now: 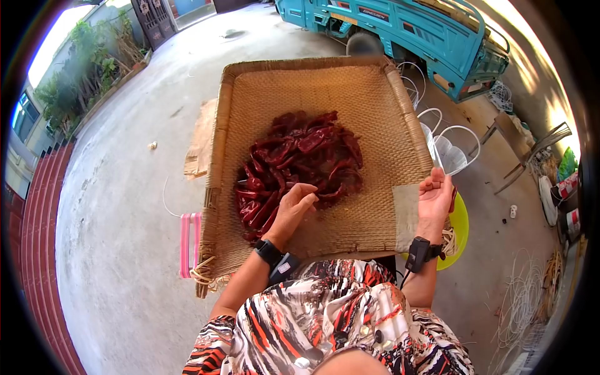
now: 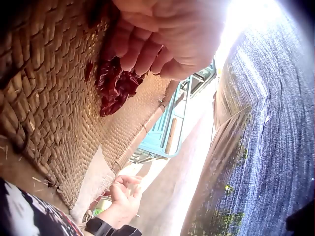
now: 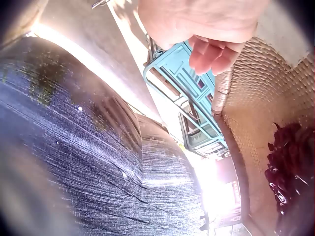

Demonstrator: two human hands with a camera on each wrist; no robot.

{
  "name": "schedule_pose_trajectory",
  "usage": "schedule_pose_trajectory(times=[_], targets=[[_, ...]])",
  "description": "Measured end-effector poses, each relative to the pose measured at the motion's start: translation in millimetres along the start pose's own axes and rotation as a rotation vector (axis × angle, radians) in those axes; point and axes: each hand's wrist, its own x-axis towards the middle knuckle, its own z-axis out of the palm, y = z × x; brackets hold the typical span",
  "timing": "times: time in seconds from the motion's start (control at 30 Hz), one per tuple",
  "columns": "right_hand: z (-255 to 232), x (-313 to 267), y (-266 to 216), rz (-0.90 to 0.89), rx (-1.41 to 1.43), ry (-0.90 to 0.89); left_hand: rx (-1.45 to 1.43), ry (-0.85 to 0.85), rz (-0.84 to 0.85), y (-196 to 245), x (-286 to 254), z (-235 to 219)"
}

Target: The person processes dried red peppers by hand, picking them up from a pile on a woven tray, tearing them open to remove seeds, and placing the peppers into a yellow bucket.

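Dark red dried peppers [image 1: 300,159] lie heaped in the middle of a woven basket tray [image 1: 244,87]. At the heap's near edge is the left hand [image 1: 292,212], its fingers loosely bent; the left wrist view shows them [image 2: 147,49] in front of the peppers [image 2: 118,88], and nothing is plainly gripped. Palm up, the right hand [image 1: 435,197] is over the tray's right rim beside a pale patch [image 1: 406,209], fingers slightly bent. In the right wrist view that hand [image 3: 206,24] shows no held object. Something dark red is partly hidden beside it in the head view.
A yellow-green basin [image 1: 461,231] stands under the right forearm, and a white handled container [image 1: 449,153] by the tray's right side. Pink-striped material [image 1: 190,245] is at the left. Behind are a blue cargo vehicle [image 1: 406,31] and a chair [image 1: 531,147].
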Motion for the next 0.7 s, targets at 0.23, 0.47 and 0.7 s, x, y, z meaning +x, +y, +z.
schedule_pose_trajectory(times=[0.23,0.47,0.7], targets=[[55,-60,74,-0.210,-1.298,-0.891,0.047,0.027,-0.001,-9,3,-2],[58,-66,114,-0.309,-1.504,-1.122,0.025,0.034,-0.023,-9,2,-4],[71,-73,94,0.450,-0.651,-0.763,0.061,-0.072,-0.043,-1,0,3]])
